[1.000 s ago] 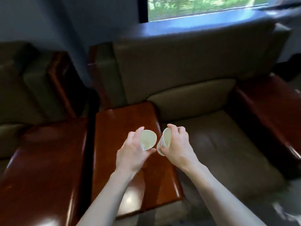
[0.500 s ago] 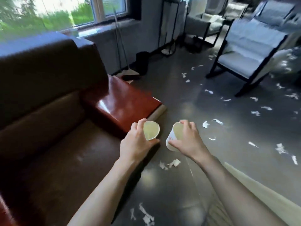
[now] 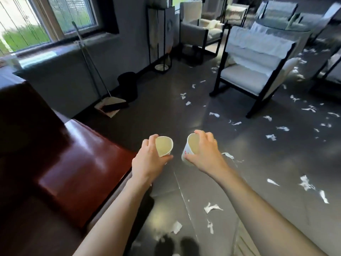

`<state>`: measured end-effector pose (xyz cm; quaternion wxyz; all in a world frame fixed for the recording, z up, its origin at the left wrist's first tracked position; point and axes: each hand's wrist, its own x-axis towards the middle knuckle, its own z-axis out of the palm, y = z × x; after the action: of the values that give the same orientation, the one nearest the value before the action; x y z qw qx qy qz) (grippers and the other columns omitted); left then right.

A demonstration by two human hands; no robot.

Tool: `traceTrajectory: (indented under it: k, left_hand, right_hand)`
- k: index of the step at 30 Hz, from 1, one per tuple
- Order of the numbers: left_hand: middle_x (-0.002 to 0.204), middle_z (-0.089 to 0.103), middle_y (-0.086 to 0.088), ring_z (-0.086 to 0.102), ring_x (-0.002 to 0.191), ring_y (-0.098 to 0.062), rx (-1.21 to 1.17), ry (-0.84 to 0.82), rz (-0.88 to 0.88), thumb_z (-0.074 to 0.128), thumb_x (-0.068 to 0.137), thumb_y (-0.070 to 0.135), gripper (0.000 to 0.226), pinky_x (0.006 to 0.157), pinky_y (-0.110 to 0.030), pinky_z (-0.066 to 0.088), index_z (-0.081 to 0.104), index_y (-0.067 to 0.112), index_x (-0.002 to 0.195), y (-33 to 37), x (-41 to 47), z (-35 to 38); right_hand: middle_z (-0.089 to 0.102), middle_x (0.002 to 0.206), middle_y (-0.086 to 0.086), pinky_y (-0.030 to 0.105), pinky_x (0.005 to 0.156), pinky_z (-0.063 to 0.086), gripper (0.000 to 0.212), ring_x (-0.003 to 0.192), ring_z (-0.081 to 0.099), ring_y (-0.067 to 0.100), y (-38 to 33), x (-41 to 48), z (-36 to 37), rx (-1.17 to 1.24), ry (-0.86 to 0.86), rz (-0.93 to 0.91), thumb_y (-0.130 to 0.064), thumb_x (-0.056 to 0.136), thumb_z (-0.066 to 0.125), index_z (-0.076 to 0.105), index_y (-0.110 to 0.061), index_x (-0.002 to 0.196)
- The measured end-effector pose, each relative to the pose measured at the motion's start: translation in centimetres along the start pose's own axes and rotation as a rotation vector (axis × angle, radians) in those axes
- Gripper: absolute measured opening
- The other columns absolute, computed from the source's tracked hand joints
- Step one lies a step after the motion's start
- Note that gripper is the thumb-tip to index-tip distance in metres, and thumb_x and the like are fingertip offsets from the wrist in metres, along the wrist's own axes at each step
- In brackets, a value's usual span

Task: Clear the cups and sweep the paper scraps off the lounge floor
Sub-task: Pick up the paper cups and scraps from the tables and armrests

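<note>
My left hand (image 3: 147,161) grips a white paper cup (image 3: 163,146) by its side, mouth tilted toward me. My right hand (image 3: 204,154) holds a second paper cup (image 3: 191,146), which has red print on its wall. Both cups look empty and hang side by side above the dark floor, a small gap between them. Several white paper scraps (image 3: 212,207) lie scattered over the floor (image 3: 166,111), thickest to the right. A broom with its dustpan (image 3: 110,106) leans against the wall under the window.
A sofa with a glossy red-brown wooden armrest (image 3: 83,163) fills the left. A black bin (image 3: 128,84) stands by the broom. White armchairs with dark frames (image 3: 249,71) stand at the right and back. A tall stand (image 3: 160,34) is by the wall.
My view has swung right from the sofa to the open floor, broom and chairs. Both hands keep the same grip on their cups and stay side by side.
</note>
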<state>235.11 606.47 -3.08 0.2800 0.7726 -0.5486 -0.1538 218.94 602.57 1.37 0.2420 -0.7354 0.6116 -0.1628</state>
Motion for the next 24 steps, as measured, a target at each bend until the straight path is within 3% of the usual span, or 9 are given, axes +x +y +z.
traceTrajectory:
  k: [7, 12, 19, 24]
  left_hand:
    - [0.129, 0.047, 0.001, 0.056, 0.108, -0.023, 0.045, 0.019, -0.041, 0.074, 0.076, 0.051, 0.079, 0.075, -0.035, 0.042, 0.031, 0.029, 0.139, 4.8, 17.8, 1.6]
    - [0.128, 0.048, 0.001, 0.056, 0.109, -0.022, 0.025, 0.087, -0.049, 0.075, 0.076, 0.049, 0.079, 0.080, -0.040, 0.048, 0.031, 0.028, 0.138, 8.5, 33.3, 3.7]
    - [0.128, 0.048, 0.003, 0.057, 0.107, -0.021, 0.004, 0.203, -0.088, 0.074, 0.076, 0.050, 0.080, 0.074, -0.037, 0.045, 0.030, 0.029, 0.139, 12.4, 55.3, 5.9]
    - [0.127, 0.049, 0.004, 0.058, 0.104, -0.022, 0.018, 0.262, -0.194, 0.072, 0.076, 0.051, 0.076, 0.070, -0.033, 0.039, 0.030, 0.030, 0.137, 8.7, 68.8, 4.4]
  right_hand:
    - [0.031, 0.132, 0.006, 0.038, 0.089, 0.046, 0.072, 0.123, 0.032, 0.027, 0.4, 19.0, -4.7, 0.010, -0.064, -0.053, -0.026, 0.084, 0.066, 0.025, -0.019, 0.143]
    - [0.030, 0.129, 0.007, 0.031, 0.079, 0.037, 0.069, 0.122, 0.034, 0.028, 0.3, 35.7, -7.8, 0.000, -0.046, -0.132, -0.027, 0.083, 0.067, 0.028, -0.019, 0.140]
    - [0.032, 0.130, 0.009, 0.039, 0.096, 0.042, 0.072, 0.122, 0.038, 0.031, -3.5, 60.4, -10.0, -0.036, -0.083, -0.231, -0.029, 0.081, 0.070, 0.030, -0.017, 0.138]
    - [0.032, 0.132, 0.009, 0.037, 0.094, 0.040, 0.073, 0.123, 0.037, 0.029, -9.2, 74.9, -6.8, -0.043, -0.165, -0.323, -0.032, 0.081, 0.072, 0.029, -0.018, 0.140]
